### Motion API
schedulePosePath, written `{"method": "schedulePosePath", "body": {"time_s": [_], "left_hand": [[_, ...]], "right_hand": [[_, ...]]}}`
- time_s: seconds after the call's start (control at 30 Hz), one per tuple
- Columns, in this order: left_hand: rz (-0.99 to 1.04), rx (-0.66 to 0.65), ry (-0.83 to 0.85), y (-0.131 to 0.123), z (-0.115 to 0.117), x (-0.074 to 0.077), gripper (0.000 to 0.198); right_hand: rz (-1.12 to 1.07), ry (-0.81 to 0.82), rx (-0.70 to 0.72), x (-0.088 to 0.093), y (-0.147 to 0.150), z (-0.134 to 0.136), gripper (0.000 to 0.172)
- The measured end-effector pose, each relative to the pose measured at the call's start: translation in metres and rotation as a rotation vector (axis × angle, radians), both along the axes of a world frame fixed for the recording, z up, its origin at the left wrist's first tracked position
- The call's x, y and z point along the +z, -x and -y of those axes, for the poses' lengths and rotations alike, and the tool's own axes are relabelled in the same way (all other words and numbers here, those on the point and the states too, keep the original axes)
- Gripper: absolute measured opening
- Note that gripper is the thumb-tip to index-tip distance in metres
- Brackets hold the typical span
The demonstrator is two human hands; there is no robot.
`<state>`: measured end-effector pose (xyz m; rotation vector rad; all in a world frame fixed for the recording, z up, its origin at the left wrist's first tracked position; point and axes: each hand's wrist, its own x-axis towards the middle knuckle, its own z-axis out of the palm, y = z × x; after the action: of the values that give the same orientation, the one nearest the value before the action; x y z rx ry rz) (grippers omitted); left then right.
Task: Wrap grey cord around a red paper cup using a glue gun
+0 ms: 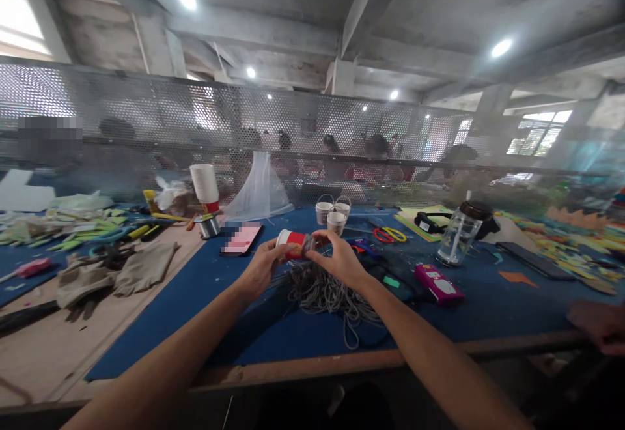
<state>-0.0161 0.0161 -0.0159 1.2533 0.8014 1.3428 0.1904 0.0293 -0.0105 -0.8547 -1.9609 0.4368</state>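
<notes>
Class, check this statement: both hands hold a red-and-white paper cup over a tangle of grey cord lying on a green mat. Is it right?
The mat is blue, not green. The head view shows the left hand and right hand holding the red-and-white paper cup over the tangle of grey cord on it.

Scissors (390, 234) lie right of three small buckets (334, 215); grey gloves (117, 275) rest far left.
</notes>
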Motion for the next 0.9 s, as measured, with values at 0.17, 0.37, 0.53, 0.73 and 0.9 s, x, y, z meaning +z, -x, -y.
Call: {"method": "schedulePosePath", "body": {"time_s": [0.17, 0.37, 0.53, 0.73, 0.9], "left_hand": [[-0.008, 0.028, 0.013, 0.0, 0.001, 0.001, 0.023], [-0.002, 0.028, 0.006, -0.001, 0.004, 0.003, 0.026], [-0.025, 0.035, 0.018, -0.001, 0.004, 0.003, 0.03], [-0.005, 0.069, -0.007, -0.002, 0.004, 0.006, 0.028], [0.053, 0.107, -0.009, 0.0, 0.003, 0.006, 0.027]], "right_hand": [[0.039, -0.106, -0.087, -0.001, 0.0, 0.001, 0.046], [0.078, -0.188, -0.134, 0.003, -0.004, 0.001, 0.026], [0.067, -0.211, -0.156, -0.001, -0.006, -0.005, 0.012], [0.071, -0.252, -0.151, -0.001, -0.003, -0.003, 0.008], [0.139, -0.311, -0.061, 0.003, -0.001, 0.006, 0.013]]}}
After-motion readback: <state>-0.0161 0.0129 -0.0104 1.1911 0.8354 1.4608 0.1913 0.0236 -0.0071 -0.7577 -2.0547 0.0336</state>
